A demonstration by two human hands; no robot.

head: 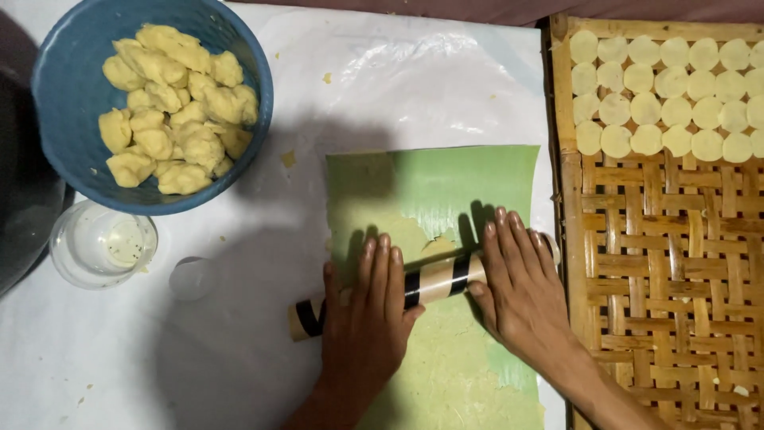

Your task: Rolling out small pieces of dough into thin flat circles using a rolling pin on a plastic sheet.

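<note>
A pale roller with black bands (434,280) lies across a green leaf sheet (446,183) spread on the white table cover. A thin layer of yellowish dough (454,358) covers the sheet's near part. My left hand (368,314) rests flat on the roller's left half, fingers straight and together. My right hand (519,283) presses flat on the right half. Both palms lie on top of the roller rather than gripping around it.
A blue bowl (68,127) of yellow dough lumps (171,107) sits at the far left. Below it stand a clear glass container (102,243) and a small round cutter (191,279). A woven bamboo tray (668,263) at right holds rows of dough discs (664,95).
</note>
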